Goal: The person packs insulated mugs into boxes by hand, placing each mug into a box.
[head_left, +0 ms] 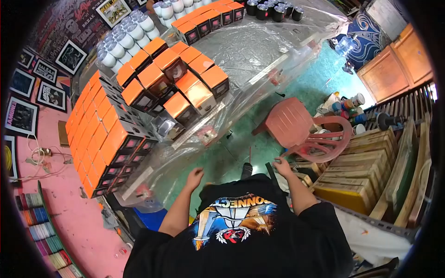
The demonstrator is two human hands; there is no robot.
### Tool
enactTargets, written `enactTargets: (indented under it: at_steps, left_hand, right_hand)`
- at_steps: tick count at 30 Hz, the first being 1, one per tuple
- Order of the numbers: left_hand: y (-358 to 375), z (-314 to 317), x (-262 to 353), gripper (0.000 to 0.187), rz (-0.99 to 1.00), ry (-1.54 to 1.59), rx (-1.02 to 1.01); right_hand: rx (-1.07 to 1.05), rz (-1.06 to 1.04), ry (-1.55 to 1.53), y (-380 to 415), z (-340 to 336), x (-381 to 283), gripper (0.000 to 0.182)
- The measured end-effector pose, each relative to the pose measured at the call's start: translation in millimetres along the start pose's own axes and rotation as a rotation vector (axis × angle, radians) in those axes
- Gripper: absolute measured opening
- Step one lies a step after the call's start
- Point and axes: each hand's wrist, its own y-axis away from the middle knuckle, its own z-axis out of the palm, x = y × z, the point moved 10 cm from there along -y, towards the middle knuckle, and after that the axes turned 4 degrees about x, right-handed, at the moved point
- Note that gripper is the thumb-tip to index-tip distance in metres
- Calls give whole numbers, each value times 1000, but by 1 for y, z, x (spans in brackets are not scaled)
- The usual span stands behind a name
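Observation:
My left hand (194,178) hangs in front of me with loosely bent fingers and holds nothing. It is near the front edge of a table covered in clear plastic sheet (259,51). My right hand (281,164) is held out with fingers apart and empty, just short of the arm of a pink plastic chair (296,125). Several orange boxes (176,83) with dark window fronts are stacked on the table to the left. My black printed T-shirt (241,227) fills the bottom of the view.
White mugs (130,32) and black mugs (273,9) stand at the table's far side. Stacked wooden frames (366,162) lie on the right, with paint bottles (345,104) behind the chair. The floor (241,143) is teal. Framed prints (28,88) hang on the left.

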Motion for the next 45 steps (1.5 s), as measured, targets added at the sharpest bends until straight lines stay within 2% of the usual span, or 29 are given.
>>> enactTargets:
  at_steps: [1, 2, 3, 4, 6, 8, 9, 10, 12, 13, 15, 16, 17, 18, 19, 21, 23, 25, 27, 28, 29, 30, 32, 35, 37, 39, 41, 43, 45]
  left_hand:
    - [12, -9, -3, 48, -15, -3, 15]
    - [23, -11, 56, 47, 46, 15, -2]
    - [-3, 118, 148, 46, 122, 186, -84]
    - [5, 110, 181, 46, 100, 200, -60]
    - [18, 102, 235, 44, 300, 42, -182]
    - [23, 106, 222, 43, 239, 20, -207]
    - [25, 107, 216, 42, 212, -13, -250]
    - [22, 101, 190, 43, 254, -115, -176]
    - [17, 82, 90, 46, 48, -138, -21]
    - [19, 71, 10, 52, -88, -197, 20]
    - [60, 32, -86, 66, -513, -350, 22]
    - [66, 34, -209, 55, -415, -593, -102]
    - [82, 43, -210, 43, -245, -1001, -548]
    - [97, 28, -211, 40, -269, -1039, -596]
    - [96, 16, -207, 38, -279, -1032, -564]
    - [88, 16, -191, 37, -297, -999, -531]
    - [53, 20, -148, 37, -176, -927, -466]
    - [9, 39, -90, 39, -203, -806, -399]
    - [-46, 66, -137, 44, -387, -290, -241]
    - [-67, 70, -97, 44, -384, -277, -251]
    - [-69, 65, -70, 49, -337, -571, -445]
    - [-56, 46, -50, 55, -271, -860, -633]
    - [-65, 61, -59, 55, -357, -779, -690]
    - [-61, 80, -53, 50, -517, -687, -759]
    - [-58, 91, -41, 45, -665, 74, -315]
    - [-52, 115, -43, 43, -724, 259, -196]
    - [-54, 153, -87, 45, -673, 809, 166]
    - [-43, 168, -74, 49, -683, 888, 217]
    - [-25, 160, -52, 53, -747, 758, 401]
  right_hand:
    - [58, 67, -261, 5, 8, 2, 57]
    - [115, 137, -511, 9, 12, 11, 55]
    - [198, 115, -339, -20, -114, 84, 56]
    - [136, 137, -281, -28, -93, 108, 52]
    - [34, 145, -225, -47, -62, 108, 49]
    - [-160, 435, -194, -25, -48, 129, 47]
    - [-180, 446, -190, -15, -47, 121, 47]
    - [-227, 490, -106, -8, -47, 118, 47]
    - [-254, 515, -9, -6, -46, 105, 48]
    - [-303, 451, -2, -10, -43, 89, 49]
    - [-328, 348, 1, -38, -23, 87, 56]
    - [-263, 285, -23, -42, -30, 59, 56]
    - [-274, 212, 61, -55, -35, 40, 63]
    - [-285, 138, 147, -70, -42, 24, 71]
    - [-274, 125, 174, -89, -48, 12, 71]
    - [-254, 167, -96, -113, -54, -3, 69]
    - [-257, 118, -66, -133, -75, -50, 60]
    - [-251, 269, -221, -147, -81, -68, 59]
    - [-231, 239, -269, -169, -82, -84, 54]
    - [-175, 111, -270, -180, -88, -107, 54]
    - [-120, -6, -261, -182, -99, -124, 53]
    - [-113, 9, -237, -179, -106, -133, 53]
    - [-53, -214, -216, -173, -130, -207, 46]
    - [11, -314, -260, -175, -163, -269, 36]
    - [23, -364, -200, -175, -183, -315, 31]
    - [24, -421, -148, -176, -197, -363, 26]
    - [-12, -595, 54, -181, -201, -413, 21]
    - [-78, -677, 61, -205, -198, -435, 21]
    - [-151, -766, 59, -227, -197, -455, 21]
